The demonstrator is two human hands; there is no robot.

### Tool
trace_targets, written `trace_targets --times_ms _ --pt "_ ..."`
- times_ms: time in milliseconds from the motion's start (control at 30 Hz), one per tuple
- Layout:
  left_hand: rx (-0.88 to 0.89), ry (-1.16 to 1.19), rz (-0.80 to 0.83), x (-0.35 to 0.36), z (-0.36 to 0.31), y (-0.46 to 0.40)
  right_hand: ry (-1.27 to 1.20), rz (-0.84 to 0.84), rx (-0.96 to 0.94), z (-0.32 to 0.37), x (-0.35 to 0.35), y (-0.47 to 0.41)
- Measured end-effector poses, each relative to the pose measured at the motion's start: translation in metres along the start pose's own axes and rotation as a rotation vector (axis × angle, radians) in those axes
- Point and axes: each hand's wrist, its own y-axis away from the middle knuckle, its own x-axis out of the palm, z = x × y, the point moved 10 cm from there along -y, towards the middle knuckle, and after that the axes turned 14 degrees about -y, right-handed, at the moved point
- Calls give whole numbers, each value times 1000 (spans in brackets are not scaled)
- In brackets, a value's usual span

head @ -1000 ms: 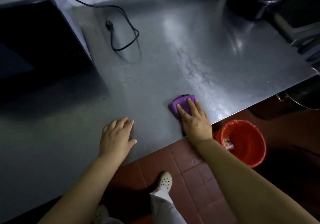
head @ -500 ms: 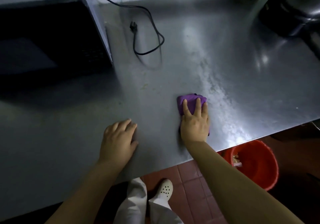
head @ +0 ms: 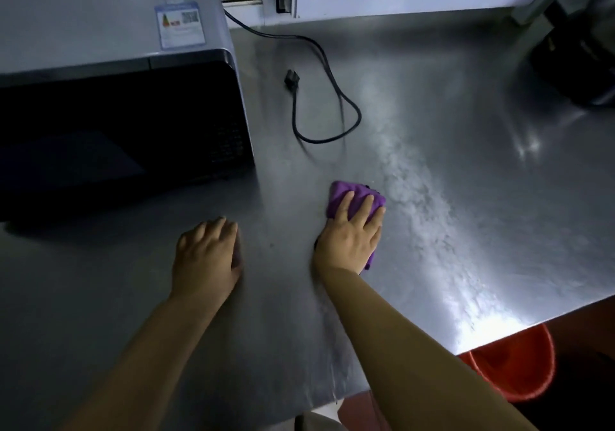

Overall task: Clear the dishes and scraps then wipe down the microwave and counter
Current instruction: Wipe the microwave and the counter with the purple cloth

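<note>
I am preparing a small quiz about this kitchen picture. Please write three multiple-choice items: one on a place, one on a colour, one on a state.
1. Where does the microwave stand on the counter?
A. at the left
B. at the right edge
C. under the counter

2. What colour is the cloth?
A. white
B. purple
C. green

3. In what state is the plug of the black cord?
A. in a socket
B. lying loose on the counter
C. held in a hand

Answers:
1 A: it fills the left side of the view.
2 B: purple shows beyond the fingers of the right hand, which presses it flat.
3 B: the plug lies free on the steel; the left hand rests on the counter, holding nothing.
</note>
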Motion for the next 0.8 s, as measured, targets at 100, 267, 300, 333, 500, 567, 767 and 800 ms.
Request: trace_targets --times_ms 100,267,300,333,500,567,767,800 --pt "43 1 47 7 2 -11 42 0 -63 31 8 -29" --pt "73 21 55 14 4 -17 82 94 -299 76 29 -45" --pt "74 27 58 15 5 -17 94 110 -363 82 30 -42" --pt "76 29 59 15 6 -18 104 126 -428 85 31 -37" --pt "68 21 112 15 5 -19 135 233 -638 79 30 -11" --pt "61 47 94 6 0 -22 107 255 -628 68 22 -8" --pt "151 293 -75 -58 -65 -67 48 175 -474 26 -21 -30" --pt "157 319 -109 -69 -76 -80 46 162 -469 22 -27 -34"
